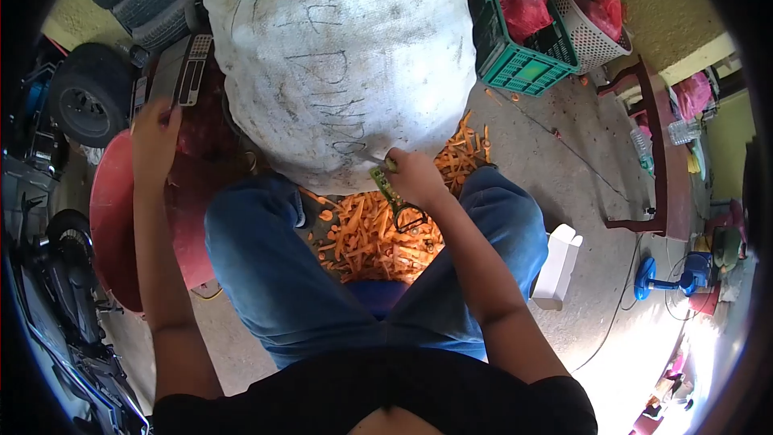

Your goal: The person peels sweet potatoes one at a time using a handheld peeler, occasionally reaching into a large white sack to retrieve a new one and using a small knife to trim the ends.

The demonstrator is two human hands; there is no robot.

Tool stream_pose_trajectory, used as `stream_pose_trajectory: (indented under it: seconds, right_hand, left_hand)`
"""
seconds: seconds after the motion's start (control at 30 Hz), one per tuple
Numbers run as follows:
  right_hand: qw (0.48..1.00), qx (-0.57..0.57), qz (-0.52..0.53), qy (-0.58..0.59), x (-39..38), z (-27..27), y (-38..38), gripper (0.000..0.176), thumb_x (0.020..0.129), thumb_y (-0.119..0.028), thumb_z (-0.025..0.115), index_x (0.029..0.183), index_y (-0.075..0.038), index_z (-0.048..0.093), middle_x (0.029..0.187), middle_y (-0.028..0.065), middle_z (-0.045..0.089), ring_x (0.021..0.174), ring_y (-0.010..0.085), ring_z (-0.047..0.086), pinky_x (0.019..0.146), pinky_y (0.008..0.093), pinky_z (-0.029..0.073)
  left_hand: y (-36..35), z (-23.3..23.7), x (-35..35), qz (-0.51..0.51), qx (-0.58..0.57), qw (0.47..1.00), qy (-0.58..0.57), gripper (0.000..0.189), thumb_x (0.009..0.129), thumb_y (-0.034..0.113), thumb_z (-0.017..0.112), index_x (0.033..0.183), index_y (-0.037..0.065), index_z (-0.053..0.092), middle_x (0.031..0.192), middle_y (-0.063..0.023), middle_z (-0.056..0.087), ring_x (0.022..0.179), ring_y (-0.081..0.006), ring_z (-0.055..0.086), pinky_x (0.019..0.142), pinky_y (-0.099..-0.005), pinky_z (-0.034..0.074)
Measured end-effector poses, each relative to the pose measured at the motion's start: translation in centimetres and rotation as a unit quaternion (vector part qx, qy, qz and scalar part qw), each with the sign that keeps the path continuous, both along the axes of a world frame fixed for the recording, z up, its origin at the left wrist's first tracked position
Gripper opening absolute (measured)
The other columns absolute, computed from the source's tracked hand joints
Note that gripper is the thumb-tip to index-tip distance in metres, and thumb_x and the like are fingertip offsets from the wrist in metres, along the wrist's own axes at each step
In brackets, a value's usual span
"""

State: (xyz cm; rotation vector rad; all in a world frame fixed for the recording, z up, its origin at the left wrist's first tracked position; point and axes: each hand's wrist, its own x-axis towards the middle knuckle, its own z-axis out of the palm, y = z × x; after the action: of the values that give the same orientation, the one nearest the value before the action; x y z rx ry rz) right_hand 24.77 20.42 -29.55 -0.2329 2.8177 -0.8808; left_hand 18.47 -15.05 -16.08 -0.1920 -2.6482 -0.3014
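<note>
The sack (346, 72) blocks the way straight ahead, the tub (109, 217) the left side. A hand could pass between the knees (515, 213), or over the floor (555, 181) from sack to frame (659, 145), where a thin cord (592, 167) crosses.

I see a white sack (354, 64) with dark lettering, orange pieces (378, 242), blue jeans (274, 274), and a green crate (523, 68).
</note>
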Motion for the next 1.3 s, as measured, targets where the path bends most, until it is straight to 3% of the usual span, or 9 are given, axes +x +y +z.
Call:
stream_pose_trajectory:
  seconds: [0.2, 0.4, 0.47, 0.8, 1.03, 1.13, 1.2, 1.23, 1.3]
  right_hand:
    - [0.997, 0.042, 0.065, -0.010, 0.5, 0.4, 0.3, 0.023, 0.066, -0.018, 0.050, 0.083, -0.003, 0.052, 0.067, 0.0166, 0.057, 0.066, 0.0335, 0.055, 0.063, 0.0417, 0.042]
    - [0.996, 0.040, 0.069, -0.049, 0.1, 0.4, 0.8, 0.024, 0.066, -0.018, 0.050, 0.084, -0.002, 0.052, 0.070, 0.0171, 0.057, 0.069, 0.0332, 0.055, 0.064, 0.0414, 0.043]
    - [0.994, 0.027, 0.080, -0.067, 0.1, 0.9, 0.9, 0.025, 0.066, -0.019, 0.051, 0.084, -0.002, 0.051, 0.070, 0.0174, 0.057, 0.070, 0.0332, 0.055, 0.064, 0.0412, 0.043]
    - [0.993, 0.017, 0.090, -0.069, -1.1, 1.2, 1.0, 0.027, 0.066, -0.019, 0.052, 0.088, -0.003, 0.051, 0.067, 0.0167, 0.056, 0.068, 0.0332, 0.055, 0.062, 0.0420, 0.043]
    - [0.993, 0.018, 0.098, -0.063, -1.5, 1.1, 1.0, 0.027, 0.066, -0.019, 0.052, 0.088, -0.004, 0.050, 0.065, 0.0165, 0.055, 0.067, 0.0336, 0.054, 0.062, 0.0424, 0.042]
    - [0.993, 0.015, 0.099, -0.066, -1.4, 1.0, 1.0, 0.026, 0.066, -0.018, 0.052, 0.088, -0.004, 0.050, 0.065, 0.0164, 0.055, 0.067, 0.0338, 0.054, 0.062, 0.0426, 0.042]
    - [0.994, 0.012, 0.093, -0.064, -1.3, 0.9, 1.2, 0.026, 0.066, -0.019, 0.052, 0.087, -0.004, 0.050, 0.065, 0.0165, 0.055, 0.067, 0.0339, 0.054, 0.062, 0.0426, 0.042]
    - [0.994, 0.008, 0.087, -0.060, -1.3, 0.9, 1.2, 0.025, 0.066, -0.019, 0.052, 0.086, -0.004, 0.050, 0.065, 0.0166, 0.055, 0.067, 0.0339, 0.054, 0.062, 0.0427, 0.042]
    - [0.994, 0.008, 0.087, -0.060, -1.4, 1.2, 1.3, 0.025, 0.066, -0.019, 0.052, 0.086, -0.004, 0.050, 0.065, 0.0168, 0.055, 0.066, 0.0340, 0.054, 0.062, 0.0427, 0.042]
  left_hand:
    - [12.0, 3.7, -13.9, -0.288, -0.049, 0.946, 0.138, 0.021, 0.076, 0.014, 0.049, 0.092, 0.003, 0.054, 0.096, -0.0135, 0.054, 0.093, -0.0290, 0.049, 0.080, -0.0342, 0.038]
    - [14.7, 1.2, -26.1, -0.170, -0.196, 0.966, 0.018, 0.025, 0.078, 0.014, 0.042, 0.099, 0.005, 0.053, 0.096, -0.0144, 0.055, 0.092, -0.0298, 0.050, 0.079, -0.0339, 0.038]
    - [15.1, 0.7, -28.6, -0.121, -0.140, 0.963, -0.197, 0.026, 0.076, 0.015, 0.042, 0.097, 0.006, 0.053, 0.101, -0.0167, 0.053, 0.095, -0.0305, 0.050, 0.080, -0.0364, 0.039]
    - [16.1, -0.5, -31.9, -0.013, -0.267, 0.953, -0.141, 0.025, 0.081, 0.014, 0.036, 0.098, 0.011, 0.054, 0.107, -0.0122, 0.052, 0.098, -0.0261, 0.050, 0.080, -0.0380, 0.042]
    - [15.1, 0.1, -31.4, -0.076, -0.332, 0.935, -0.098, 0.025, 0.077, 0.013, 0.042, 0.098, 0.004, 0.051, 0.097, -0.0189, 0.054, 0.085, -0.0313, 0.055, 0.073, -0.0390, 0.044]
    - [14.6, 0.5, -31.1, -0.085, -0.280, 0.954, -0.070, 0.024, 0.078, 0.012, 0.044, 0.100, 0.003, 0.049, 0.099, -0.0181, 0.054, 0.089, -0.0314, 0.054, 0.076, -0.0367, 0.043]
    - [12.9, 0.7, -31.3, -0.161, -0.097, 0.982, 0.033, 0.023, 0.081, 0.017, 0.042, 0.096, 0.001, 0.049, 0.096, -0.0168, 0.055, 0.092, -0.0287, 0.052, 0.079, -0.0330, 0.041]
    - [11.7, 1.2, -32.1, -0.160, -0.098, 0.982, 0.034, 0.023, 0.081, 0.017, 0.042, 0.096, 0.001, 0.049, 0.096, -0.0168, 0.055, 0.092, -0.0287, 0.052, 0.079, -0.0330, 0.041]
    - [9.8, 2.8, -33.3, -0.201, 0.107, 0.974, 0.016, 0.026, 0.083, 0.023, 0.042, 0.094, 0.001, 0.048, 0.094, -0.0127, 0.055, 0.094, -0.0248, 0.050, 0.082, -0.0325, 0.038]
